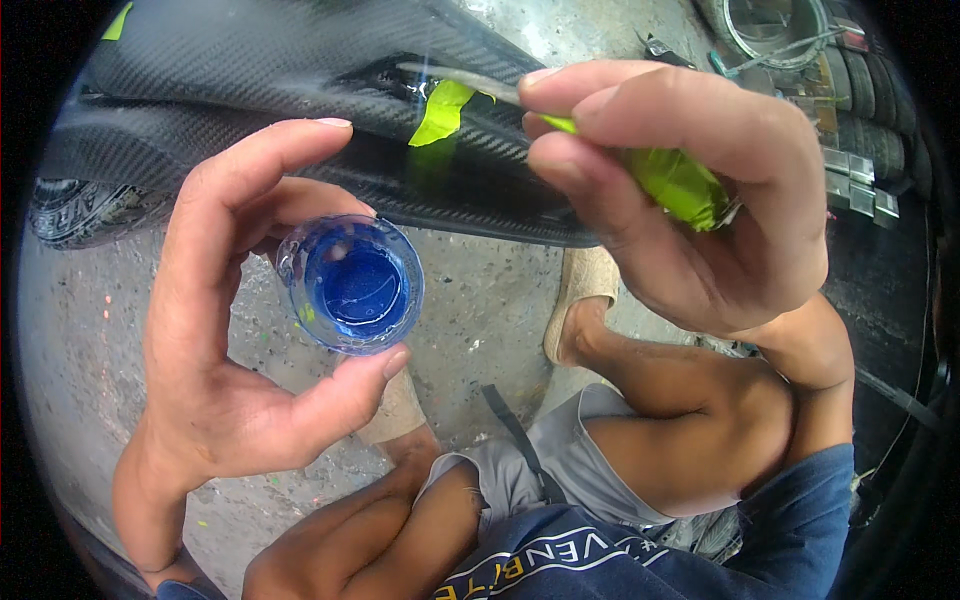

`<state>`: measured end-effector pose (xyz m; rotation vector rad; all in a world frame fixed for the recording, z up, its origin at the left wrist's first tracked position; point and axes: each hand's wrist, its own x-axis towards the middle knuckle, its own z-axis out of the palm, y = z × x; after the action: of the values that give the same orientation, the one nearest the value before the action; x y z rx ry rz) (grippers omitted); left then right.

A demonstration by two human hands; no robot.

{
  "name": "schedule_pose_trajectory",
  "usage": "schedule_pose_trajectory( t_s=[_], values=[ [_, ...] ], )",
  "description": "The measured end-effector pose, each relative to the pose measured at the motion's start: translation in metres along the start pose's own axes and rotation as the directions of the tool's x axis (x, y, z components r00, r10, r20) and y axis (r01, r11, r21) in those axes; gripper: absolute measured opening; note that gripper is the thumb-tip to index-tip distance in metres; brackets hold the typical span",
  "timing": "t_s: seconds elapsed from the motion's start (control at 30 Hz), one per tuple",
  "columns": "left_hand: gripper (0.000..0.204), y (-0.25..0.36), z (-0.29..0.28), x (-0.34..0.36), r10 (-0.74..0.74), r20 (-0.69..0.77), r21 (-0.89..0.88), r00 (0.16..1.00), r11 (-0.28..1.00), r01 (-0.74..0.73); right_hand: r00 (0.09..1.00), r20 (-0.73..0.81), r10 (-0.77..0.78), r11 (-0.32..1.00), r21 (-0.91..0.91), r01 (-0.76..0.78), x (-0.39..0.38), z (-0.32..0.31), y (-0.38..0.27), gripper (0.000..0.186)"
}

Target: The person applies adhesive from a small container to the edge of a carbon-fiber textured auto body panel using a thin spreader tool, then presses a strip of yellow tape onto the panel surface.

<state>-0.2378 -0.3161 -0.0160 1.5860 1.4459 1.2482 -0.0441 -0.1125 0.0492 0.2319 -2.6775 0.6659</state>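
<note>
My left hand [215, 330] grips a small clear plastic cup [355, 290] with glossy blue liquid in the bottom. My right hand [700, 200] pinches a thin, pale stick [445, 75], perhaps a brush, and crumpled fluorescent yellow-green tape [675, 190] shows inside its curled fingers. The stick's far end lies over a dark recess in a glossy carbon-fibre panel [230, 70]; whether it touches cannot be told. A torn strip of the same bright tape [436, 115] sticks to the panel just below the stick.
A patterned wheel [85, 215] sits under the panel at left, on a speckled concrete floor [480, 300]. Stacked tyres [865, 110] and a metal rim [770, 25] stand at upper right. My bent legs and sandalled feet [585, 285] are below my hands.
</note>
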Motion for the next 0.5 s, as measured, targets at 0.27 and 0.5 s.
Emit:
schedule_pose_trajectory(
  t_s=[0.27,0.5],
  values=[
    [0.094,-0.0001,0.0002,-0.0020,-0.014,-0.024,0.025,1.000,1.000,0.014,1.000,-0.009,0.026,0.998,0.051,-0.025,-0.0005,-0.0011,-0.0034,0.032],
    [0.093,-0.0006,-0.0017,-0.0016,-0.033,0.003,0.026,0.999,0.999,0.033,0.999,-0.020,0.049,0.999,0.021,-0.049,-0.0020,-0.0036,-0.0014,0.033]
  ],
)
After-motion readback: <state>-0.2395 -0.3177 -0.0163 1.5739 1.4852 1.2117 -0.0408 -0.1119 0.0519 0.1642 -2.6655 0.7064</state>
